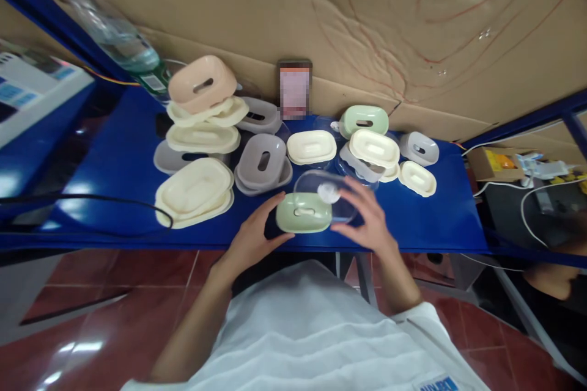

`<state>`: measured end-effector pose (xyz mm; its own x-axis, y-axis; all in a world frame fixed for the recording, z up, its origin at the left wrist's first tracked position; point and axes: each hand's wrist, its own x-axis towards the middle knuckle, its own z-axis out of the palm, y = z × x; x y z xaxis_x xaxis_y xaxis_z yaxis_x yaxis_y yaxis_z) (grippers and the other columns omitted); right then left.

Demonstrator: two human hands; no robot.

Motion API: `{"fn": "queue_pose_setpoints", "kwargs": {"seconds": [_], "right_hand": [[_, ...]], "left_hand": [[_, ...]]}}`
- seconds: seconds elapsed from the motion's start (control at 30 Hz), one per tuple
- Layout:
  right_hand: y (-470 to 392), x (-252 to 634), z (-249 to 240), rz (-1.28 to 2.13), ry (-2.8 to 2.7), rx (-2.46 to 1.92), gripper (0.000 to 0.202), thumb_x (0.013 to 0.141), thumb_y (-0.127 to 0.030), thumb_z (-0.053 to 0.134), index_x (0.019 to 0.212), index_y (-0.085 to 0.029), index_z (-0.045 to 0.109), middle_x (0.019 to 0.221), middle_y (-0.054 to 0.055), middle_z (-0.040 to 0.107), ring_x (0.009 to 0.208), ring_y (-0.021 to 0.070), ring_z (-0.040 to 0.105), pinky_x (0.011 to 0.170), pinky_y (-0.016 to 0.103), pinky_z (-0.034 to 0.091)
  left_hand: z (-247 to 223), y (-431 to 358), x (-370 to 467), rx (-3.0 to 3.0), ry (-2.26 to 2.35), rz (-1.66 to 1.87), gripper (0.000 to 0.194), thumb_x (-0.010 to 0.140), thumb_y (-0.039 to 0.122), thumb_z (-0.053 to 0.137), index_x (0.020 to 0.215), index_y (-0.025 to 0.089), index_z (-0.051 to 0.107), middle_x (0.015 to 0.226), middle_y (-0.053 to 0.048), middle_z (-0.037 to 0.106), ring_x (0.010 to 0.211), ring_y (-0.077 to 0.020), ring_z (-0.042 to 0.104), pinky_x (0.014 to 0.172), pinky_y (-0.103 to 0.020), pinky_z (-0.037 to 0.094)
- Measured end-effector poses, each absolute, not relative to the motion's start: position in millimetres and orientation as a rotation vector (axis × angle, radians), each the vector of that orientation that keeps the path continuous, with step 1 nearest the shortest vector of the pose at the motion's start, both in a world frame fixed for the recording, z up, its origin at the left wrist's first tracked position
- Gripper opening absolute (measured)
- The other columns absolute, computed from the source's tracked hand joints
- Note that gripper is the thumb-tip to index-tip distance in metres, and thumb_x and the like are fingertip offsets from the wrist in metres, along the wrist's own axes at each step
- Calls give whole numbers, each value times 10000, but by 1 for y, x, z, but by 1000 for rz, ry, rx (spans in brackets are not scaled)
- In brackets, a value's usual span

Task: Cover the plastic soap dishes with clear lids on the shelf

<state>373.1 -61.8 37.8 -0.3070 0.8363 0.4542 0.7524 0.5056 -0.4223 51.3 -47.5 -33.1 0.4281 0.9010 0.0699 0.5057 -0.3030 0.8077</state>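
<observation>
My left hand [257,231] grips the left end of a pale green oval dish [293,223], fingers at its top edge and thumb at its lower edge. In the dish's middle is a slot with something pale showing in it. A clear plastic oval piece [308,179] with a white round disc [329,193] overlaps the dish's upper right. My right hand [369,217] has curled fingers at the clear piece's right side, near the disc, and its thumb is by the dish's right end. Both things are held above the front of the blue table [413,226].
Cream lids [195,189], grey slotted dishes [261,162] and a peach dish [202,82] are stacked at left. More cream lids [373,146] and a green dish [364,121] stand at right. A bottle [114,36] and a blurred phone-like object [295,91] are behind. A black cable [92,198] crosses the left.
</observation>
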Motion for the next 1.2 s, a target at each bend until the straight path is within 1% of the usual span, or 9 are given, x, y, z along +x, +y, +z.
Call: {"fn": "queue_pose_setpoints", "kwargs": {"seconds": [0.1,0.23,0.37,0.53,0.7,0.87,1.03,1.2], "right_hand": [[-85,352,12,357,-2178,-1261,627,996,-549,733,1544,-286,579,1619,149,562,1518,346,541,1212,557,518],[-82,344,-4,460,-2267,-1249,609,1020,-466,727,1572,-278,552,1672,151,496,1589,333,449,1255,559,477],[-76,345,-1,466,-2356,-1201,602,1036,-423,716,1592,-284,530,1699,152,448,1621,329,393,1270,552,467],[-79,346,-7,449,-2360,-1185,627,1023,-378,740,1604,-308,513,1688,152,454,1630,359,371,1265,600,465],[-82,350,-17,550,-2268,-1210,699,1020,-371,745,1652,-331,450,1734,143,382,1635,349,371,1267,578,477],[-76,356,-12,503,-2290,-1157,697,992,-388,782,1626,-327,498,1698,144,436,1606,336,423,1279,558,469],[-71,361,-8,525,-2313,-1213,700,947,-437,828,1581,-293,568,1716,161,417,1601,344,433,1278,543,469],[-74,362,-10,582,-2261,-1247,744,961,-444,810,1626,-290,514,1748,146,387,1615,318,419,1281,503,470]], "left_hand": [[-32,-47,51,1923,1205,668,927,900,571,818,1665,324,356,1676,-97,523,1527,-307,542,1259,-488,480],[-31,-47,51,1919,1182,653,901,904,551,820,1652,317,377,1675,-94,525,1521,-301,548,1269,-491,467],[-31,-46,51,1936,1136,667,857,926,524,806,1644,307,391,1670,-111,526,1521,-310,546,1278,-517,452],[-30,-44,50,1953,1089,697,821,928,531,805,1618,328,409,1696,-116,477,1567,-314,485,1275,-517,457],[-30,-44,50,1990,1092,690,822,940,518,795,1633,351,385,1663,-96,524,1530,-301,529,1272,-512,460],[-32,-45,51,2041,1101,688,808,965,535,760,1648,342,374,1664,-98,528,1530,-303,528,1261,-511,469],[-36,-46,51,2098,1105,704,788,988,571,714,1660,339,376,1646,-98,548,1515,-306,543,1251,-511,475],[-34,-48,54,2167,1116,720,807,1012,559,682,1698,343,316,1662,-113,519,1515,-306,543,1240,-491,494]]}}
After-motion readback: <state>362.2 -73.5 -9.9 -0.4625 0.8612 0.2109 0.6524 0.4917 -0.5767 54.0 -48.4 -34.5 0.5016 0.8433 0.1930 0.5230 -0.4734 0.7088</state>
